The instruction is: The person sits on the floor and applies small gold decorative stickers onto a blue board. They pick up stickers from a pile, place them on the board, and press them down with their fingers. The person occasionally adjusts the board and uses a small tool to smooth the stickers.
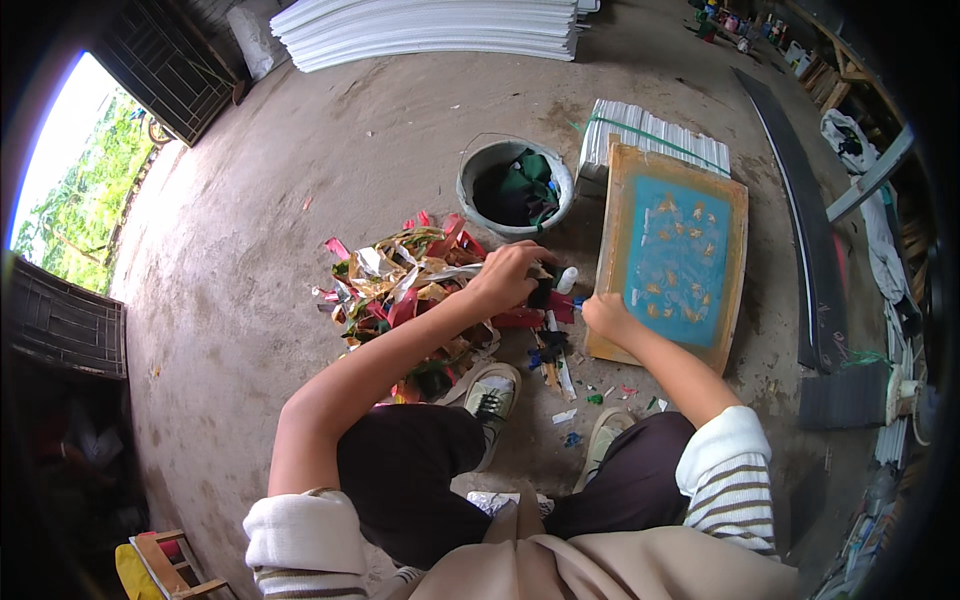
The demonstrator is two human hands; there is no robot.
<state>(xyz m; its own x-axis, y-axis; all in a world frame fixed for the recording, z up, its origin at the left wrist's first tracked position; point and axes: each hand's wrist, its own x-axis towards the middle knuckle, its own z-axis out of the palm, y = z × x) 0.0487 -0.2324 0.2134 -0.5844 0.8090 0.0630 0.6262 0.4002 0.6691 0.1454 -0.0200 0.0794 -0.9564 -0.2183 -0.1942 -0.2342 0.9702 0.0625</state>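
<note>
My left hand (512, 277) is closed with its fingers bent over a dark piece (541, 293) of sheet or cloth, at the right edge of a heap of scraps (400, 280). The scraps are crumpled strips in red, gold, green and white. My right hand (606, 314) makes a fist just to the right; a small blue bit (578, 302) shows at its thumb side, but the rest of what it grips is hidden. Between the hands and slightly beyond them is a white, rounded bottle-like thing (567, 280). A red strip (519, 318) lies below the left hand.
A grey bucket (466, 190) with dark green cloth stands beyond the heap. To the right, a wooden-framed blue screen (655, 300) leans on a strapped white stack (655, 135). Small scraps (565, 416) lie near my shoes (492, 400). White sheets (430, 35) are piled far back.
</note>
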